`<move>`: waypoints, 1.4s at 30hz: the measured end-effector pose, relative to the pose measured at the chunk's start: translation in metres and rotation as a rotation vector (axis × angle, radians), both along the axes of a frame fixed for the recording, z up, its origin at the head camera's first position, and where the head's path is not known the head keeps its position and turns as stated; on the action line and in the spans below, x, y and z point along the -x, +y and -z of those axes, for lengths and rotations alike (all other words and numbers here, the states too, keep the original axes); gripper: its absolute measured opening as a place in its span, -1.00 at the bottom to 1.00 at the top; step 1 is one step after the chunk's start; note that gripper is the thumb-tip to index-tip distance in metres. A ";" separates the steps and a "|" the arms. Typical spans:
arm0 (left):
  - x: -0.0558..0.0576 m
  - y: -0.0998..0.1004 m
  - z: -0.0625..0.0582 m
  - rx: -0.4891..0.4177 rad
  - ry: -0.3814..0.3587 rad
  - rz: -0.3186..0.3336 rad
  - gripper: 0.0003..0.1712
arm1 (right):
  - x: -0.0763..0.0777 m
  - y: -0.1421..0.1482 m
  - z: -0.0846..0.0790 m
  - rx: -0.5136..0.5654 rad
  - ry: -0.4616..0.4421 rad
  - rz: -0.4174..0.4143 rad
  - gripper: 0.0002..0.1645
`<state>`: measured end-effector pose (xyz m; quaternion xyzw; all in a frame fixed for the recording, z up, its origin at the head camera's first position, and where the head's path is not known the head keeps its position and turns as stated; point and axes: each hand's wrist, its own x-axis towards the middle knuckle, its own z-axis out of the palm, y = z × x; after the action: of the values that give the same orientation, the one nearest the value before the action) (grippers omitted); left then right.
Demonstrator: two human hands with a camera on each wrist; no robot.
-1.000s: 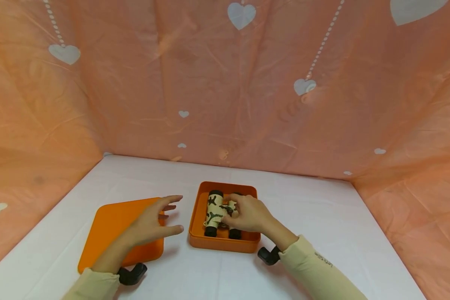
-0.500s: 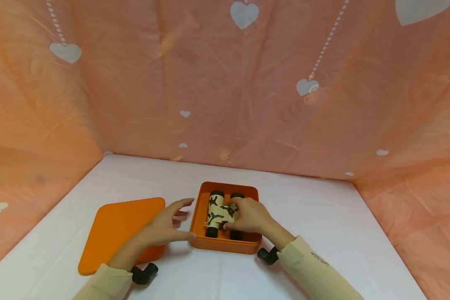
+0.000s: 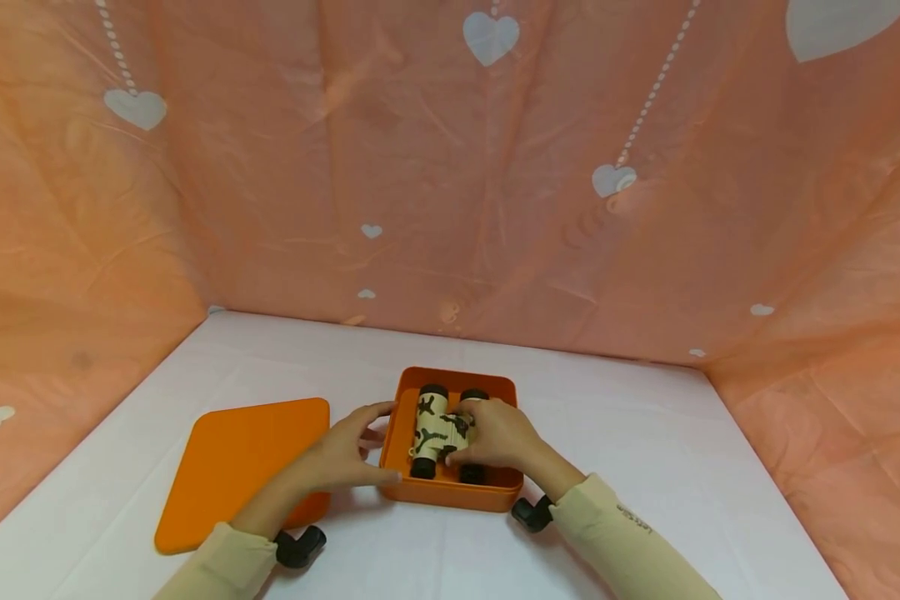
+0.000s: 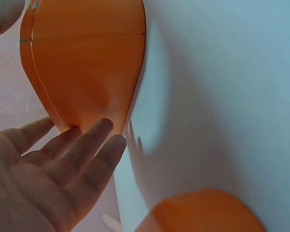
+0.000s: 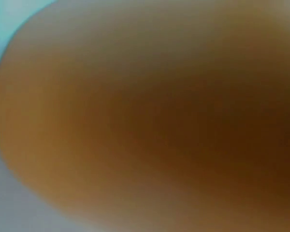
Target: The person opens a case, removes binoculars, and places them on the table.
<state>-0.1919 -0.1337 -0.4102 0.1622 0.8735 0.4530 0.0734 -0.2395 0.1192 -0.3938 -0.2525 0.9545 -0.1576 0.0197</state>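
A pair of camouflage-patterned binoculars [image 3: 430, 429] with black ends lies inside an orange box [image 3: 450, 497]. My right hand [image 3: 504, 433] reaches over the box's right side and grips the right barrel, covering part of it. On the other side, my left hand [image 3: 348, 450] is at the box's left wall, thumb by the near corner and fingers toward the far side. The left wrist view shows these fingers [image 4: 94, 159] nearly straight, tips right at the box's wall [image 4: 89, 72]. Only an orange blur of the box [image 5: 135, 121] fills the right wrist view.
An orange lid [image 3: 243, 467] lies flat on the white tabletop [image 3: 607, 417] at left, partly under my left forearm. Pink cloth [image 3: 450, 208] with white hearts surrounds the table at the back and sides. Black wrist cameras [image 3: 300, 547] sit below the cuffs.
My left hand has moved right, from above the lid to the box's left wall. The right hand has shifted slightly on the binoculars, which stay in the box.
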 end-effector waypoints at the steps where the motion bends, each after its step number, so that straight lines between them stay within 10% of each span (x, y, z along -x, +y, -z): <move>1: 0.000 0.000 0.000 0.002 0.000 -0.003 0.15 | 0.000 -0.001 0.000 -0.001 -0.002 -0.003 -0.16; 42: 0.000 0.005 -0.008 0.040 -0.087 -0.061 0.24 | 0.000 -0.004 -0.004 0.035 -0.016 -0.036 -0.16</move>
<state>-0.1921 -0.1286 -0.4019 0.1142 0.8829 0.4442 0.1006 -0.2394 0.1157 -0.3893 -0.2685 0.9467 -0.1759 0.0258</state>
